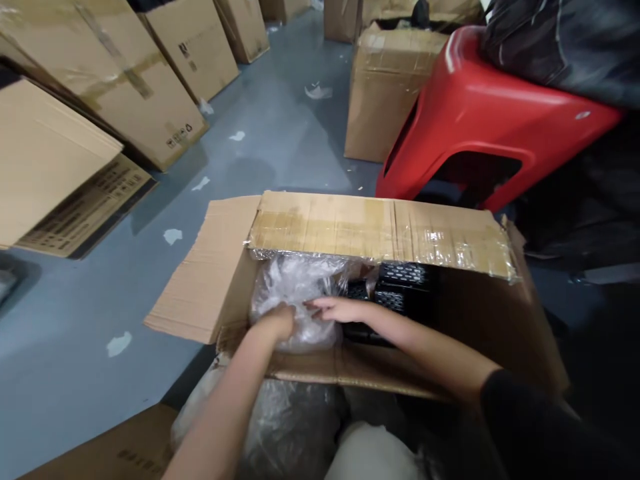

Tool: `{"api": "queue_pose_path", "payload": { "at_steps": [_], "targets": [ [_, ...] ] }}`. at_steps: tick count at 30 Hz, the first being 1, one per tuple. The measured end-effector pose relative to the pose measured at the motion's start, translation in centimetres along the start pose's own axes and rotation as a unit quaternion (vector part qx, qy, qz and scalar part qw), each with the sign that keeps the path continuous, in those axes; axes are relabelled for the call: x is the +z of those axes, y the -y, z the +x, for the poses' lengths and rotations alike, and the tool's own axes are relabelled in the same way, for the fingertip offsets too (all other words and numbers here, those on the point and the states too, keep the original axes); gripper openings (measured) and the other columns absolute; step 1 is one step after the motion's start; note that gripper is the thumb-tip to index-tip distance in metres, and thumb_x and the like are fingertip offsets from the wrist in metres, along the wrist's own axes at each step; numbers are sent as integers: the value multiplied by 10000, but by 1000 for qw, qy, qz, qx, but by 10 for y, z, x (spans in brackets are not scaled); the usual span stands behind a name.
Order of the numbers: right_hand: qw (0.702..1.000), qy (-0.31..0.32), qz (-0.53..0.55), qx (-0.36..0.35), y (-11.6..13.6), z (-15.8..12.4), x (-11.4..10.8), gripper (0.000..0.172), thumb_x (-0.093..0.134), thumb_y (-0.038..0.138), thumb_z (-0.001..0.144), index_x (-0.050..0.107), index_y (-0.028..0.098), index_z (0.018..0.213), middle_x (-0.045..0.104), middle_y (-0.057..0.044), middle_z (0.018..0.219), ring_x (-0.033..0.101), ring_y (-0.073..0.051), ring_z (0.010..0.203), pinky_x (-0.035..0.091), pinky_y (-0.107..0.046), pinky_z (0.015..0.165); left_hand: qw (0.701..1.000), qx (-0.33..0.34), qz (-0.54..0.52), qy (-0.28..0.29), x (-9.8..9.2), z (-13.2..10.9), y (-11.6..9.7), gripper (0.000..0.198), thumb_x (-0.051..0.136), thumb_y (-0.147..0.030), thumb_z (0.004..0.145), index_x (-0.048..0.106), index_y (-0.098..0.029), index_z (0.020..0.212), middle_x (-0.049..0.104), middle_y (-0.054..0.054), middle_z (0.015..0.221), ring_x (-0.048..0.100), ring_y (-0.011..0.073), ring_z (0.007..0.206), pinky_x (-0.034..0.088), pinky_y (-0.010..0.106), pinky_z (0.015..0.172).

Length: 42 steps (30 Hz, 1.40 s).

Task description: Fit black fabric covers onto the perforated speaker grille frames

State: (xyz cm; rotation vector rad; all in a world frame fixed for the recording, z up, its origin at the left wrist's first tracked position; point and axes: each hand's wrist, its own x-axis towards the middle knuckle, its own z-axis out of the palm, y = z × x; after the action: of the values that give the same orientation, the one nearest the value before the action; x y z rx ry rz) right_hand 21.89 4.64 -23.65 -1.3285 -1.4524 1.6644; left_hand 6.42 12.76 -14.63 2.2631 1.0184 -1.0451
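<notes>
An open cardboard box (320, 220) stands before me with its flaps folded out. In its left part lies a bulging clear plastic bag (280, 283); what the bag holds cannot be made out. My left hand (281, 321) is at the front of the bag, its fingers curled in against the plastic and partly hidden. Reaching in from the right, my right hand (337, 309) touches the bag with its fingers stretched out and apart. Black items with slotted tops (404, 273) sit in the box beside the bag, just beyond my right wrist.
A red plastic stool (470, 100) with a dark bag (565, 47) on it stands at the back right, near another carton (385, 87). Large cartons (110, 73) line the left. White scraps (119, 344) lie on the grey floor. More clear plastic (295, 427) lies below the box.
</notes>
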Motion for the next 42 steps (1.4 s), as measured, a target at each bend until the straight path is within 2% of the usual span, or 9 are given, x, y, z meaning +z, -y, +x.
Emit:
{"api": "queue_pose_path", "payload": {
  "at_steps": [3, 6, 10, 14, 18, 26, 31, 36, 42],
  "targets": [
    [990, -88, -105, 44, -15, -52, -39, 276, 384, 151, 815, 584, 143, 1006, 643, -79, 946, 610, -151, 812, 467, -304, 752, 999, -38, 8, 18, -2, 19, 24, 332, 478, -271, 743, 580, -139, 1031, 518, 174, 1185, 542, 287, 1010, 412, 345, 822],
    [927, -118, -339, 109, -31, -85, -60, 309, 416, 115, 764, 607, 132, 1006, 620, -115, 1025, 569, -204, 948, 408, -337, 860, 998, -58, -7, 9, -1, 30, 37, 334, 438, -260, 768, 566, -135, 1049, 541, 159, 1169, 537, 258, 1030, 406, 310, 835],
    [857, -90, -483, 153, -44, -58, -50, 511, 381, 69, 767, 383, 112, 1277, 376, -130, 1332, 336, -203, 1219, 284, -306, 984, 995, -86, -20, -42, -4, 33, 48, 408, 351, -295, 814, 492, -71, 1123, 503, 187, 1208, 484, 239, 1105, 379, 278, 869],
    [847, -102, -482, 201, -54, -5, -41, 444, 338, 87, 814, 390, 98, 1255, 436, -176, 1262, 381, -223, 1180, 324, -361, 941, 989, -83, -75, -96, -4, 26, 52, 402, 360, -280, 807, 474, -61, 1125, 533, 180, 1169, 486, 225, 1104, 370, 260, 871],
    [847, -88, -470, 233, -64, 9, -47, 335, 342, 119, 838, 491, 111, 1138, 504, -182, 1172, 480, -227, 1078, 393, -360, 849, 987, -74, -95, -103, 1, 24, 53, 364, 399, -261, 792, 500, -70, 1085, 550, 165, 1149, 493, 210, 1094, 365, 245, 870],
    [847, -49, -475, 234, -58, -14, -42, 288, 519, 241, 799, 533, 111, 1056, 565, -115, 1110, 535, -197, 1003, 416, -338, 828, 984, -55, -123, -117, 3, 26, 58, 319, 410, -247, 781, 527, -91, 1034, 583, 136, 1105, 524, 185, 1050, 385, 222, 839],
    [828, -100, -501, 230, -19, -22, -43, 289, 368, 89, 825, 510, 71, 1076, 574, -197, 1073, 555, -239, 977, 403, -351, 828, 984, -53, -125, -115, 5, 24, 56, 328, 415, -259, 780, 524, -73, 1026, 577, 157, 1105, 530, 205, 1035, 390, 238, 836],
    [797, -155, -532, 240, 21, -71, -48, 374, 192, 65, 848, 408, 36, 1151, 499, -277, 1130, 519, -296, 1029, 393, -432, 811, 981, -43, -145, -123, 5, 26, 57, 253, 412, -284, 772, 548, -121, 911, 630, 114, 999, 579, 206, 943, 428, 235, 754],
    [810, -55, -517, 271, -9, -117, -24, 293, 389, 31, 764, 510, 81, 1026, 623, -178, 896, 617, -232, 815, 464, -310, 655, 978, -32, -158, -133, 0, 27, 58, 228, 411, -293, 742, 546, -127, 821, 642, 108, 947, 590, 215, 906, 439, 240, 738]
  ]
}}
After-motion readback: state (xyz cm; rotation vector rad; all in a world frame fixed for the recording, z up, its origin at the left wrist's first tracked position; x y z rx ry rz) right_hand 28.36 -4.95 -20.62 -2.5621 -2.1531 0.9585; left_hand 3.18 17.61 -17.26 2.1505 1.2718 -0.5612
